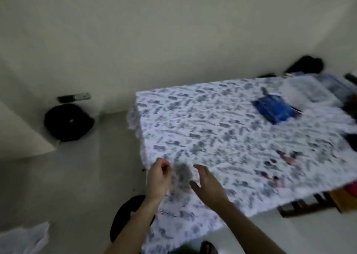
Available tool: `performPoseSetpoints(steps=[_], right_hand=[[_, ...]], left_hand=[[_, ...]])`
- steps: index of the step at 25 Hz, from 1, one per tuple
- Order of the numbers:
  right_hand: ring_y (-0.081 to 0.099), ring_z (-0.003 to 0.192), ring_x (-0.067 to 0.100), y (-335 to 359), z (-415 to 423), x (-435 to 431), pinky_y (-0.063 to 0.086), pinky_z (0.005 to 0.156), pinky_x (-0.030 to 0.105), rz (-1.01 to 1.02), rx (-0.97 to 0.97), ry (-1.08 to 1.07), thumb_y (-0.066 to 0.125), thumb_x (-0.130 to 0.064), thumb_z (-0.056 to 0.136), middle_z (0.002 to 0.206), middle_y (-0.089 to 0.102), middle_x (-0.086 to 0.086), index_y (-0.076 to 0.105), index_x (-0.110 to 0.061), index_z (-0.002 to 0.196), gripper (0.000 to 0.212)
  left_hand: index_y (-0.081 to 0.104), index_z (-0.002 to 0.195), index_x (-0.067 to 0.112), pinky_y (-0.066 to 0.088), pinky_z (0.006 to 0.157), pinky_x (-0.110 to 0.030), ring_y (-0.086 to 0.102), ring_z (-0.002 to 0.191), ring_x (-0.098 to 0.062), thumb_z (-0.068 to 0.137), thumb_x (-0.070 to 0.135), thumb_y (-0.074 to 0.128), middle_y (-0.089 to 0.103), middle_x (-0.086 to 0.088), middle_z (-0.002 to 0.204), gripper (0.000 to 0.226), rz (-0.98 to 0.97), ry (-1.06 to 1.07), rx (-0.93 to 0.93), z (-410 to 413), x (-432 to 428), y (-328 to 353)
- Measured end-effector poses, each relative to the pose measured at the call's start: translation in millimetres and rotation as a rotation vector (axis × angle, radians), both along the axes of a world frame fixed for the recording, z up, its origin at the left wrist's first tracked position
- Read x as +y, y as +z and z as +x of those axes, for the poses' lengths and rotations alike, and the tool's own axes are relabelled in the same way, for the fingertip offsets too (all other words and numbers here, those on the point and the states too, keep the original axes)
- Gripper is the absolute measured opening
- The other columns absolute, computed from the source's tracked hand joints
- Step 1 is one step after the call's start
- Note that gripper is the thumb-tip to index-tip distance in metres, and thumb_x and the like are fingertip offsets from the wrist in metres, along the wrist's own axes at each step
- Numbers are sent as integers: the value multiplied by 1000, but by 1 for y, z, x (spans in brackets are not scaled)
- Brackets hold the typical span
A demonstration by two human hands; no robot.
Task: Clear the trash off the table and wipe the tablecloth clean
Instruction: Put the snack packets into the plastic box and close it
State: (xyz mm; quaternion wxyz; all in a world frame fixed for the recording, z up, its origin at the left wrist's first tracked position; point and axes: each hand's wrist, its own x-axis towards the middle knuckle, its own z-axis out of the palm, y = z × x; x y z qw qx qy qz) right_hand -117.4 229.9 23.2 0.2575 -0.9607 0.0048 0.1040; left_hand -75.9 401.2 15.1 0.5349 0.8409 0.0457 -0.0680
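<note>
Black round fan (pixel 68 124) on floor — dark sandal (pixel 123 215).

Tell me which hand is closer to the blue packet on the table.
Right. The right hand is open over the near table corner, on the side facing the blue packet; the left hand is curled at the edge, farther away.

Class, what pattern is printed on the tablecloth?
The tablecloth is white with scattered blue-grey leafy sprigs, seen in the head view.
</note>
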Motion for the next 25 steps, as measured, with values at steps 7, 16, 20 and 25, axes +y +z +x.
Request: performPoseSetpoints(steps=[7, 16, 20, 25], right_hand=[[51, 118, 27, 19, -66, -212, 42, 88, 34, 36, 15, -481, 50, -39, 94, 144, 37, 10, 31, -13, 141, 57], [50, 118, 28, 14, -102, -401, 41, 93, 34, 26, 9, -473, 49, -39, 94, 141, 39, 12, 31, -13, 140, 56], [48, 122, 25, 1, -81, -441, 40, 96, 32, 51, 62, -425, 48, -40, 94, 144, 37, 10, 29, -14, 141, 57], [47, 122, 25, -11, -31, -457, 42, 95, 33, 85, 69, -336, 47, -37, 95, 142, 38, 9, 29, -13, 141, 55]], left_hand=[[54, 105, 12, 41, 65, -22, 55, 77, -13, 95, 18, 50, 59, -3, 97, 13, 144, -479, -15, -7, -210, 19], [54, 110, 14, 44, 75, -24, 58, 92, -16, 92, 20, 54, 60, -1, 102, 19, 207, -642, -30, -34, -454, 20], [55, 107, 12, 39, 69, -10, 58, 91, -12, 92, 18, 55, 57, 4, 96, 16, 237, -626, -27, -24, -463, 9], [55, 100, 12, 44, 70, -14, 60, 90, -14, 91, 16, 56, 61, -4, 101, 10, 286, -505, 41, 30, -441, -20]])
